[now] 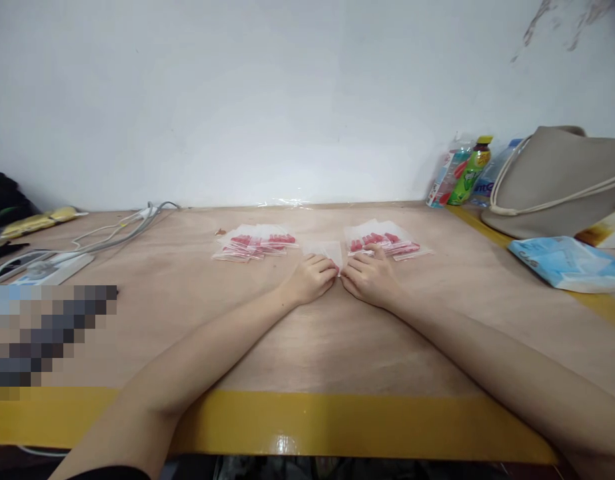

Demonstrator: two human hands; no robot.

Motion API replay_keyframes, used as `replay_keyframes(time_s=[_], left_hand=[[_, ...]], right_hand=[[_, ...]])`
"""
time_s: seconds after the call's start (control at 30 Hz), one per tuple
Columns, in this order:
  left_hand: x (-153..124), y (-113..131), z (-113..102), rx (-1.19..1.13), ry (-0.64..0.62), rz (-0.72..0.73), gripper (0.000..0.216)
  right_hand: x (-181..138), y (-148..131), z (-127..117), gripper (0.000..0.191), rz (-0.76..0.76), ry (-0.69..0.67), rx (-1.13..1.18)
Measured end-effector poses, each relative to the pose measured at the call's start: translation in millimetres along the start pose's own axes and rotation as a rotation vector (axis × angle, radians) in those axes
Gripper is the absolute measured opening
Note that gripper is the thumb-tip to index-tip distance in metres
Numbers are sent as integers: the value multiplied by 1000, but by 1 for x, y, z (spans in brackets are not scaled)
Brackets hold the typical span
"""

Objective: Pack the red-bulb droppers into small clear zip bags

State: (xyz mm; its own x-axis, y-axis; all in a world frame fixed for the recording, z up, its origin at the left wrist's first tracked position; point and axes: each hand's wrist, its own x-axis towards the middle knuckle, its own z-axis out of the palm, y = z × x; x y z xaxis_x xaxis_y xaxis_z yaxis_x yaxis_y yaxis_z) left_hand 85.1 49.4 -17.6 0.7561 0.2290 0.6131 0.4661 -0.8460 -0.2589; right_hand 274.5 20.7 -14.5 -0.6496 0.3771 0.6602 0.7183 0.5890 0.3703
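Observation:
Both hands meet at a small clear plastic bag [323, 249] with a bit of red in it, at the middle of the table. My left hand [314, 279] is closed on the bag's near edge, its fingers curled. Close beside it, my right hand [371, 275] has its thumb and fingers pinched at the bag's right corner, with one finger raised. The fingers hide most of the red part. Beyond my left hand lies a fanned pile of similar bags [257, 240] with red contents. Another such pile [380, 239] lies just behind my right hand.
Bottles [470, 175] stand against the wall at the back right, near a grey-beige bag [562, 180] and a blue packet [567, 261]. Cables [122, 230] and a white power strip [52, 267] lie at the left. Yellow tape [297, 420] runs along the table's front edge.

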Motion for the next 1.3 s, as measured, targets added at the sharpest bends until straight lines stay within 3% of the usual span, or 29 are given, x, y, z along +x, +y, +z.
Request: replay_keyframes(time_s=[0.27,0.6,1.03,1.3], left_hand=[[7,-1,0,43,-55,68,29],[7,-2,-5,76,-44,62,26],[-30,-22,-41,192,-42,62,24],[-37,-25,-37,186,-67,-34,31]], right_hand=[[0,1,0,23,-12,32,29],[-3,5,-1,25,-18,8,52],[-8,11,-2,20,31,48,82],[-9,11,1,20,42,72,99]])
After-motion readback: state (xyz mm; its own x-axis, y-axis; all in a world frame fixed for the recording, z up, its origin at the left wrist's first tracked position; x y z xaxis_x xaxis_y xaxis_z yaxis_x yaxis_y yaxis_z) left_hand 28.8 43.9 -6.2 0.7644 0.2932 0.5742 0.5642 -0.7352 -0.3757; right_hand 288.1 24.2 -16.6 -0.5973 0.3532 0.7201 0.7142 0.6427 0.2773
